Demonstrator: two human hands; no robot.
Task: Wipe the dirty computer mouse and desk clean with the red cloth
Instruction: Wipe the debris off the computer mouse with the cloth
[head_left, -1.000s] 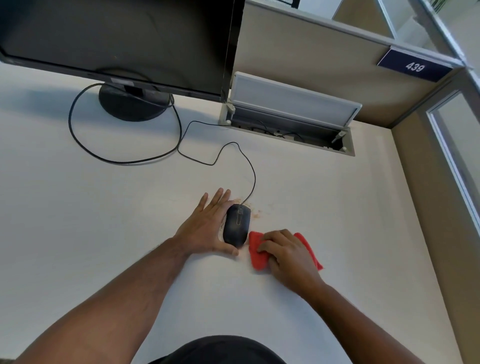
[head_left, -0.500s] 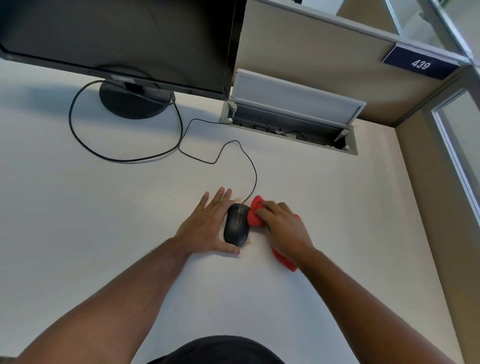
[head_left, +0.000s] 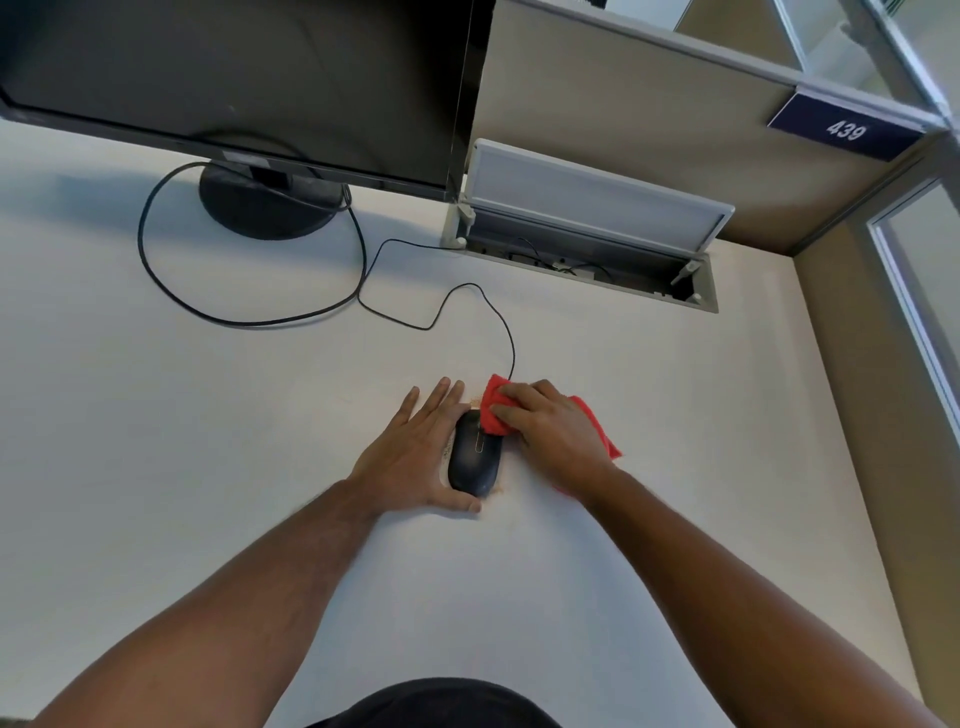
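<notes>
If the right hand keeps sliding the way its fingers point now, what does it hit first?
The right hand points up and left, pressing the red cloth onto the mouse's front end. Going on, it would probably meet the left hand's fingers beside the mouse, though depth is unclear.

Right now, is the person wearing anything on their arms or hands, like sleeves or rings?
No. Both forearms are bare as far up as the picture shows, with no sleeves, watch or bracelet. The left hand and right hand have no gloves, and no rings show on the fingers in view.
</notes>
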